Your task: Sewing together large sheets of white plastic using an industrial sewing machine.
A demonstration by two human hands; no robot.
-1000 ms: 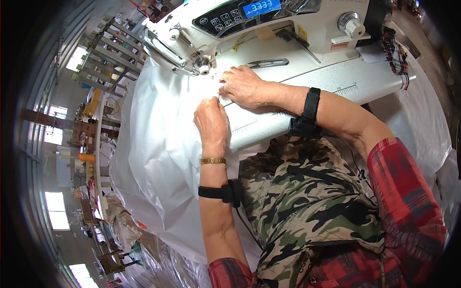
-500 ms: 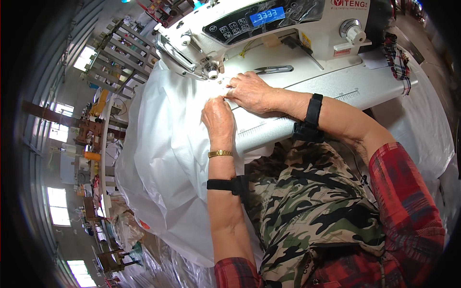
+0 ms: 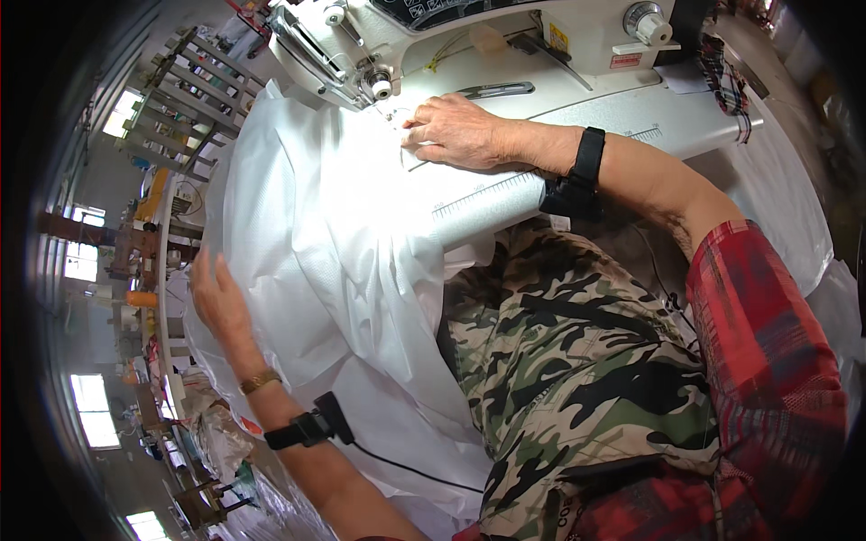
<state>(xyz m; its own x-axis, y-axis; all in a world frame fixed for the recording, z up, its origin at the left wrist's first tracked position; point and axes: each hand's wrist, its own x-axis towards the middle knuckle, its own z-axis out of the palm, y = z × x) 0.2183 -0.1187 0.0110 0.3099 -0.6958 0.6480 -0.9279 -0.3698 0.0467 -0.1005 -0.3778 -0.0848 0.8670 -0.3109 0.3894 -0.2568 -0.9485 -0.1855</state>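
A large white woven plastic sheet (image 3: 311, 279) spills in folds from the sewing machine (image 3: 577, 45) down the left side and over my lap's edge. My right hand (image 3: 458, 133) is at the sheet's edge just right of the needle area, its fingers bent and pressed together on the material; glare hides the exact grip. Far to the left, my left hand (image 3: 221, 302) lies along the outer part of the sheet with its fingers stretched out and apart. The presser foot and needle are washed out by the lamp's light.
Thread snips (image 3: 496, 90) lie on the machine bed behind my right hand. A ruler scale (image 3: 483, 194) runs along the bed's front edge. Plaid cloth (image 3: 724, 81) hangs at the right end. Slatted grey racks (image 3: 194, 99) stand at the back left. A black cable (image 3: 415, 469) trails from my left wrist strap.
My left hand has left the needle area and swung far left and down to the sheet's outer part. My right hand remains by the needle. The whole view has shifted slightly.
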